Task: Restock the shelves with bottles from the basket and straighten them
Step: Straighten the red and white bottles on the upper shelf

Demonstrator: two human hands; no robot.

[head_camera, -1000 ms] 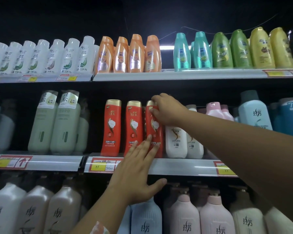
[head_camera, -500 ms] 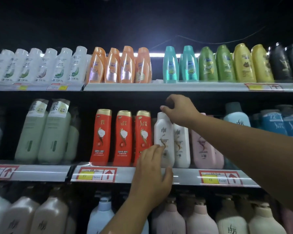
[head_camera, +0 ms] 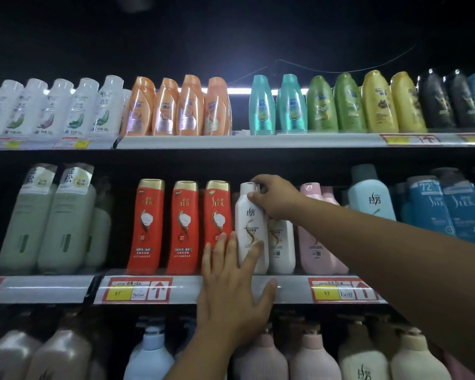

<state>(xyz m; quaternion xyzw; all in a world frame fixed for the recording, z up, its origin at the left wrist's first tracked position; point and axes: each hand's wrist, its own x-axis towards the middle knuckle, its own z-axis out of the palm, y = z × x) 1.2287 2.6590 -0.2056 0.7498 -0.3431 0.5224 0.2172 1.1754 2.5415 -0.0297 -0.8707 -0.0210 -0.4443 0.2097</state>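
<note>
On the middle shelf, the right hand pinches the cap of a white plastic shampoo bottle; the left hand, fingers spread, steadies its base. Red gold-capped bottles at nine o'clock look aligned; straightening seems unfinished, basket unseen.

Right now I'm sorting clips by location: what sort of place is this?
Most likely a shop's hair-care aisle: tiered shelves, red and yellow price tags on the middle shelf edge, and bottles grouped by colour, such as the red bottles.
</note>
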